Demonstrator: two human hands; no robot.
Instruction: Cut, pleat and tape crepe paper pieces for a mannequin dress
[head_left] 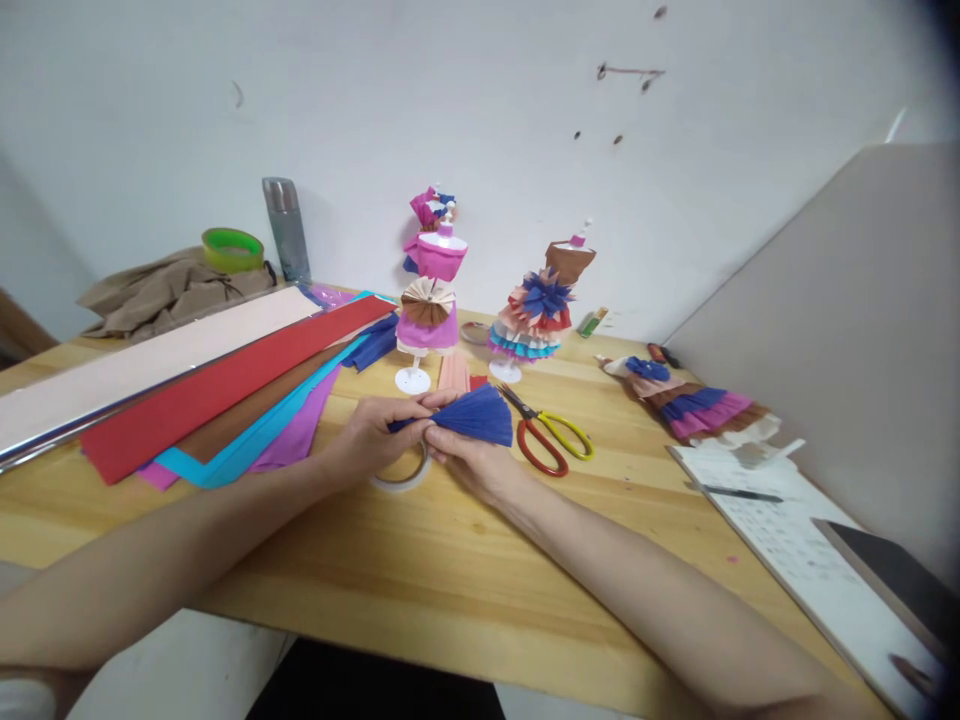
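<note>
A pleated fan of dark blue crepe paper (480, 415) is held up over the middle of the table. My left hand (382, 430) pinches its narrow gathered end. My right hand (461, 450) grips the same piece from below, fingers closed near the gathers, while the pleats spread out to the right. Under the hands a roll of tape (405, 480) lies flat, partly covered by them. Scissors (544, 430) with one red and one yellow handle lie just right of the paper. Behind my fingers shows a pale peach paper strip (454, 372).
Folded crepe paper sheets (247, 375) in several colours spread over the left. Small dress forms in paper dresses, one pink (431, 300) and one brown-topped (532, 305), stand at the back. A paper dress (697, 405), notebook (750, 540) and dark tablet-like object (892, 580) lie right.
</note>
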